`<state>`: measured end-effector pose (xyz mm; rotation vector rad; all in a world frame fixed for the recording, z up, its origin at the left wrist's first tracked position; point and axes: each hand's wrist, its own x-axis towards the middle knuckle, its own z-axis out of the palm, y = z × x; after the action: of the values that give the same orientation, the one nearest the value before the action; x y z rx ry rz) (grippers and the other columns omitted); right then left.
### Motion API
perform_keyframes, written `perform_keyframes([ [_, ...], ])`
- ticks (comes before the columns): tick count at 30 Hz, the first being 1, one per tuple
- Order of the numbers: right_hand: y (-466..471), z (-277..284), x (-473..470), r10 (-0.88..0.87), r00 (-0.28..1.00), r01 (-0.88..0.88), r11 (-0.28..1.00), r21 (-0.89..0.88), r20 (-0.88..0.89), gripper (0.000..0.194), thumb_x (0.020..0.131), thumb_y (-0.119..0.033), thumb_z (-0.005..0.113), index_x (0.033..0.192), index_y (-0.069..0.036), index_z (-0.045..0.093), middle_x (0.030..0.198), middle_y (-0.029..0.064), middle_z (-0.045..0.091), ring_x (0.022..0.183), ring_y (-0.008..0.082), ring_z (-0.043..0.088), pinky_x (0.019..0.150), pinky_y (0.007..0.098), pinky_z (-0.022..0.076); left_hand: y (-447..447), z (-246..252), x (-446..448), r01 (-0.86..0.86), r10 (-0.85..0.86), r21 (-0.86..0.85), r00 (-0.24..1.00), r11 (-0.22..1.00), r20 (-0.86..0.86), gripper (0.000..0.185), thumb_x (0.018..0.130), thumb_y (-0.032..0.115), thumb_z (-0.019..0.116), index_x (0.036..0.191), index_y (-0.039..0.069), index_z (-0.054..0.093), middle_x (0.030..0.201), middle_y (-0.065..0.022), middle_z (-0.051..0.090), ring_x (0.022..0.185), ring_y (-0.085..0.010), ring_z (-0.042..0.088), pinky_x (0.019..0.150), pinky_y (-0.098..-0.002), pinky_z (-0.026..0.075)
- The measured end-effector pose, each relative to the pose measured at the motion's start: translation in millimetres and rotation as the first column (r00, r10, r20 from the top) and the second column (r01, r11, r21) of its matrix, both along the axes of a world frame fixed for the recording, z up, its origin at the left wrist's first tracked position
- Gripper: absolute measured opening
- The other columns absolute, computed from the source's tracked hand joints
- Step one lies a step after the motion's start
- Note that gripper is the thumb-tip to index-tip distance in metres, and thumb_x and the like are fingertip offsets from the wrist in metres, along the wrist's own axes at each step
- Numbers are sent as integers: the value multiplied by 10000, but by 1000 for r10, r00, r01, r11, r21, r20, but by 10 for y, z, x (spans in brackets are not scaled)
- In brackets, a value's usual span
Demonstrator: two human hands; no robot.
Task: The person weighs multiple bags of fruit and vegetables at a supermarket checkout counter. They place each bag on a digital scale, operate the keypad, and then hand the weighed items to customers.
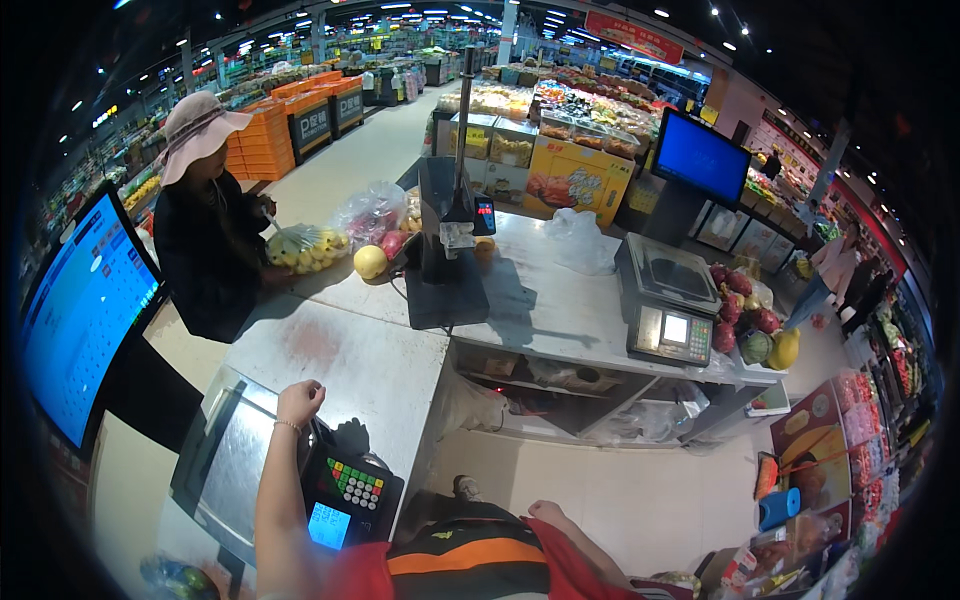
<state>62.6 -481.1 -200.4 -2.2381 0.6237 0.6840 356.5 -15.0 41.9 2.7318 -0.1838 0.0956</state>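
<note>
My left hand (pixel 300 403) is held over the near counter, between the metal scale platter (pixel 238 442) and the keypad of the electronic scale (pixel 354 484). Its fingers are curled, with nothing visible in them, and a bracelet circles the wrist. My right hand (pixel 549 513) hangs by my waist, loosely closed, above the floor. Across the counter a person in a wide-brimmed hat (pixel 199 135) grips the neck of a clear plastic bag of yellow fruit (pixel 307 249). Beside that bag lie a round yellow fruit (pixel 370 262) and a red dragon fruit (pixel 394 244).
A pole-mounted device on a black base (pixel 448 300) stands at the counter's corner. On the far counter (pixel 555 300) are crumpled plastic bags (pixel 579 240), a second scale (pixel 667 300) and piled dragon fruit (pixel 739 283). A monitor (pixel 90 315) rises at left. Shelves (pixel 562 382) sit below.
</note>
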Motion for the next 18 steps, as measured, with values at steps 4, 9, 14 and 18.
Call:
perform_keyframes([
  [4, -69, -66, 357, 57, 994, -62, 997, 53, 97, 294, 795, -314, 512, 924, -100, 667, 896, 140, 657, 847, 282, 627, 778, 362, 483, -26, 17, -1, -17, 17, 15, 1000, 1000, -21, 270, 780, 345, 557, 838, 110, 675, 752, -97, 657, 734, -274, 631, 678, -369, 494],
  [9, -146, 8, 518, 75, 997, -75, 992, 100, 4, 299, 798, -274, 543, 998, -71, 635, 901, 137, 659, 769, 226, 644, 699, 325, 497, -21, 20, -17, -4, 4, 11, 1000, 1000, -22, 263, 784, 338, 557, 837, 108, 673, 748, -87, 655, 719, -276, 627, 663, -365, 492],
  [14, -544, 322, 1162, -2, 1000, -1, 904, 428, 8, 400, 825, -203, 575, 1194, -67, 509, 923, 97, 650, 746, 136, 625, 617, 248, 470, -58, -6, -5, -65, 65, -52, 998, 997, -6, 237, 776, 299, 593, 828, 78, 664, 747, -98, 650, 710, -264, 631, 641, -339, 493],
  [18, -1118, 876, 2439, -333, 832, 64, 852, 519, 445, 436, 857, -189, 583, 1240, -54, 426, 760, 57, 593, 689, 121, 563, 624, 265, 459, -58, -30, 19, -95, 96, -34, 995, 995, 23, 232, 765, 279, 601, 820, 61, 661, 736, -120, 644, 678, -278, 627, 621, -347, 487],
])
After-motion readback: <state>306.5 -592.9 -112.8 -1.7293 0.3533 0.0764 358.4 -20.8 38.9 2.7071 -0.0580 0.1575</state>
